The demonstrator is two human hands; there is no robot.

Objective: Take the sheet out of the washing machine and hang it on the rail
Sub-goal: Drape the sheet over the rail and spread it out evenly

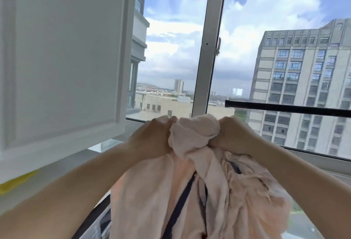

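Both hands are raised in front of a window, gripping a bunched pale pink sheet (190, 191) between them. The left hand (152, 140) and the right hand (234, 134) each have fingers curled into the crumpled top of the cloth, close together, and the rest of the sheet hangs down in wrinkled folds crossed by dark narrow stripes. A black rail (284, 107) runs across the right part of the window, just above and behind the right hand, not touched by the sheet. A white cabinet door (62, 52) stands open at the left. Through the glass, a tall grey building (303, 86) rises under a cloudy blue sky.
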